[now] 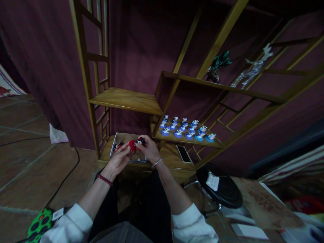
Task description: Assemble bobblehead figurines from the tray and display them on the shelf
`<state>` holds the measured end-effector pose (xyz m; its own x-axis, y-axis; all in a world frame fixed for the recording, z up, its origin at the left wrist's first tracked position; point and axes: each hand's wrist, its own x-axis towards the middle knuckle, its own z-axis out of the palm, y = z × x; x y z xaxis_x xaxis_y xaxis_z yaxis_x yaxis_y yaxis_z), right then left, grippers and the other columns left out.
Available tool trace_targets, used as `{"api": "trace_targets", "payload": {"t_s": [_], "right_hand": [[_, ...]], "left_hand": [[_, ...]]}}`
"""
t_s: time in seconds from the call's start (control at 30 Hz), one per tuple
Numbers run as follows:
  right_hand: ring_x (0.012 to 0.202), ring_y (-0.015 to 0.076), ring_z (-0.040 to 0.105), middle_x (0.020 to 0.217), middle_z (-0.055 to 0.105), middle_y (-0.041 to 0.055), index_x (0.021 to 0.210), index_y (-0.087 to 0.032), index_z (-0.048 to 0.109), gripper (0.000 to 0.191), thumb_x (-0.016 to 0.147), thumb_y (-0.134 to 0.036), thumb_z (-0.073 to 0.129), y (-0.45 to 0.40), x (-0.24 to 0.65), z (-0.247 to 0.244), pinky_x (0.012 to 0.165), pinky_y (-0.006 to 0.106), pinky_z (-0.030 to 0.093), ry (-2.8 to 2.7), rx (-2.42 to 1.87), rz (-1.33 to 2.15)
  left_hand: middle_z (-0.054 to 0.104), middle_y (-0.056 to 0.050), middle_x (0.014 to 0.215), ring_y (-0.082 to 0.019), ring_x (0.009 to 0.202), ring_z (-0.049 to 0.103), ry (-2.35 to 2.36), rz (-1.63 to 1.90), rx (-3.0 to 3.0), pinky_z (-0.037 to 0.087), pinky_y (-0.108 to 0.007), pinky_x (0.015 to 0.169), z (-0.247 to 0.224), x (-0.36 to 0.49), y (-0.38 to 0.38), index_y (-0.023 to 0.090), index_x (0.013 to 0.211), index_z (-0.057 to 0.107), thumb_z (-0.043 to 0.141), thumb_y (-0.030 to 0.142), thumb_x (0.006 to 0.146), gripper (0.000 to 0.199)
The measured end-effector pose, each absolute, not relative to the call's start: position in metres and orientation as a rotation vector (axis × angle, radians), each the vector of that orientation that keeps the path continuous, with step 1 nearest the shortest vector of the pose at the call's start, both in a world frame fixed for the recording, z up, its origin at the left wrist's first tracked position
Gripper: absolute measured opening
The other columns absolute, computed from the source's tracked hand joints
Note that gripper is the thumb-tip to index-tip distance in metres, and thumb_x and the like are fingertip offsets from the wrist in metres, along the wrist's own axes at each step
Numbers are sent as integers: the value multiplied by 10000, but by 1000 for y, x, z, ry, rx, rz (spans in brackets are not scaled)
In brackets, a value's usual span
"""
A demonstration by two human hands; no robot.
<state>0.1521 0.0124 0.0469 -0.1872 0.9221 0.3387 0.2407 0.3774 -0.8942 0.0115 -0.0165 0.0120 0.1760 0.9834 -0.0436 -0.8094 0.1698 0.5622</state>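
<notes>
Exposure low, whole scene dim. Source out of view; soft sheen on wooden shelf board (pixel 126 100). White sleeve (pixel 193 222) among brightest patches. Dark trousers (pixel 155 202) and upper curtain (pixel 149 20) near black, detail crushed. Wide-angle distortion: frame post (pixel 82 67) leans, striped cloth (pixel 283 165) at right stretched and blurry. Small figurines (pixel 178 133) readable, pale parts bright. Red-and-black figurine (pixel 132 145) in hands too small for fine detail.

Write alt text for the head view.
A person's left hand and right hand hold a red and black figurine above an open box in a wooden shelf unit. To the right, rows of purple and blue figurines stand on a shelf; a phone lies below.
</notes>
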Motion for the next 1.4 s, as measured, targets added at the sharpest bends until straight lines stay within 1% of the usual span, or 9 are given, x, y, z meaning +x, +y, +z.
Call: {"api": "trace_targets", "payload": {"t_s": [0.1, 0.2, 0.4, 0.67, 0.83, 1.13, 1.4], "right_hand": [[699, 126, 526, 765, 567, -14, 893, -202, 549, 259, 659, -293, 612, 10, 155, 48, 651, 247, 447, -1682, -1057, 849], [695, 124, 519, 760, 557, -14, 888, -203, 548, 252, 662, -295, 613, 6, 154, 49, 649, 245, 447, -1692, -1040, 842], [639, 113, 502, 743, 537, -18, 891, -212, 530, 270, 659, -320, 615, -8, 148, 59, 591, 238, 459, -1670, -955, 1004], [667, 119, 525, 786, 560, -5, 904, -200, 513, 294, 657, -314, 623, -28, 136, 58, 660, 264, 464, -1645, -886, 1110], [731, 133, 531, 800, 563, -3, 897, -202, 524, 282, 655, -306, 626, -40, 129, 48, 692, 269, 453, -1673, -905, 1081], [684, 118, 529, 752, 549, -28, 866, -212, 533, 265, 635, -289, 638, -66, 124, 34, 661, 252, 448, -1618, -996, 1136], [733, 131, 544, 772, 567, -19, 883, -212, 544, 246, 657, -266, 625, -74, 119, 31, 687, 257, 448, -1681, -997, 1082]], "left_hand": [[675, -26, 876, -95, 757, 611, 480, 1334, 455, 473, -202, 726, 11, 14, -16, 150, 874, 648, 666, 81, 669, 217], [676, -29, 870, -93, 740, 615, 488, 1330, 463, 471, -206, 727, 11, 13, -19, 146, 902, 643, 655, 79, 681, 231], [675, -48, 885, -101, 759, 615, 490, 1328, 489, 466, -193, 704, 20, 7, -33, 130, 923, 639, 661, 101, 684, 242], [677, -52, 868, -112, 751, 614, 540, 1358, 492, 457, -207, 704, 32, -4, -64, 122, 917, 645, 666, 97, 672, 247], [679, -51, 864, -98, 728, 603, 602, 1358, 491, 447, -207, 710, 24, -12, -79, 130, 914, 654, 683, 84, 649, 271], [671, -49, 866, -100, 744, 596, 636, 1316, 477, 445, -201, 704, 10, -19, -101, 129, 872, 659, 680, 78, 648, 231], [670, -37, 821, -92, 725, 593, 642, 1334, 461, 446, -191, 688, 3, -26, -109, 128, 845, 665, 694, 81, 631, 221]]}}
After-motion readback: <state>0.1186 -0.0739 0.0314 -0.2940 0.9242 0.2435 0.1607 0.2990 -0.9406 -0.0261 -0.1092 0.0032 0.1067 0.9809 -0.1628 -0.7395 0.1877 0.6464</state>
